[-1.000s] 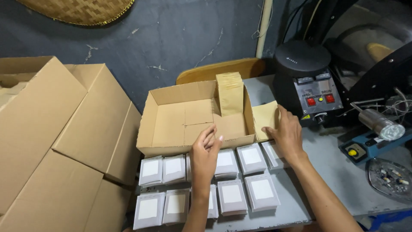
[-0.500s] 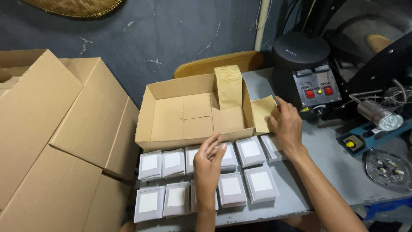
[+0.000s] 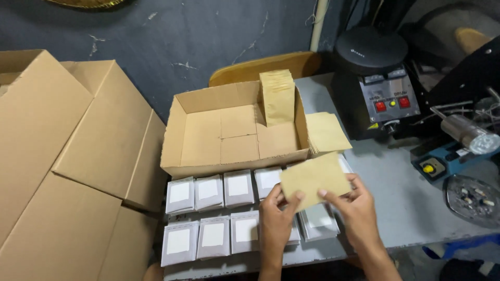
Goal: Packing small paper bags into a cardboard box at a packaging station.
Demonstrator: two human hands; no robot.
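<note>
Both hands hold one flat brown paper envelope [image 3: 314, 178] above the table's front. My left hand [image 3: 276, 218] pinches its lower left edge and my right hand [image 3: 355, 205] grips its lower right edge. Under them lie two rows of several grey pouches with white labels [image 3: 210, 193]. Behind the pouches stands an open cardboard box [image 3: 234, 136] with a stack of brown envelopes [image 3: 277, 96] upright at its right inner wall. More brown envelopes [image 3: 325, 132] lie in a pile just right of the box.
Large flattened cardboard boxes [image 3: 67, 156] lean at the left. A black machine with red buttons [image 3: 377, 86] stands at the back right, with a blue tool [image 3: 442, 161] and a round dish of small parts [image 3: 474, 200] beside it on the grey table [image 3: 401, 203].
My right hand has left the pile beside the box with an envelope and come toward me. My left hand has risen from the pouches and taken the envelope's other edge.
</note>
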